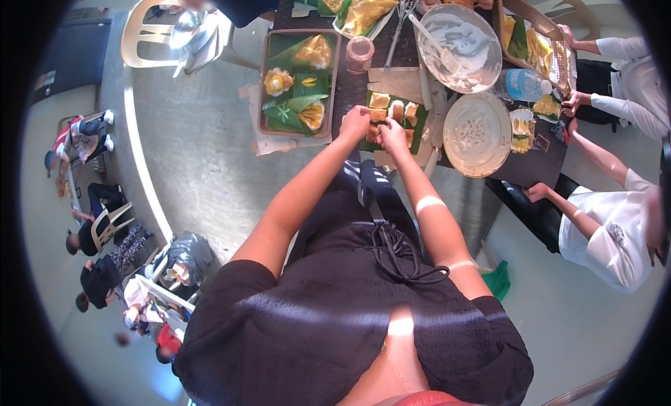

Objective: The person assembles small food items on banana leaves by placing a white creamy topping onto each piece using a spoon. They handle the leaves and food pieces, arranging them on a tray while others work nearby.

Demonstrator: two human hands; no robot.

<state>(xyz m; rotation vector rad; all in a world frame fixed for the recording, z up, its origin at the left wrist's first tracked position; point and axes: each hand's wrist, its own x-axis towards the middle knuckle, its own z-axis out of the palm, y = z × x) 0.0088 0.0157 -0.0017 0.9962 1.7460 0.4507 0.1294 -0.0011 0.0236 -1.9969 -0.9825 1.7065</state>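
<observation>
Both hands meet over a green banana leaf (419,133) near the table's front edge. The left hand (355,123) is curled shut, fingertips pinching at one of the pale yellow food pieces (381,102) lined up on the leaf; the right hand (393,135) is curled beside it, touching the same row, though whether it grips a piece cannot be told.

The dark table (349,91) is crowded, with little bare room around the leaf. To the left sits a brown tray (264,77) of folded leaf parcels with yellow filling. To the right lie a large metal bowl (489,49) with white batter and a spoon, a round pale plate (478,134), and a plastic bottle (521,84). A small pink jar (359,54) stands behind the leaf.

Other people's hands work at the right edge. The grey floor is open to the left, with seated people far off.
</observation>
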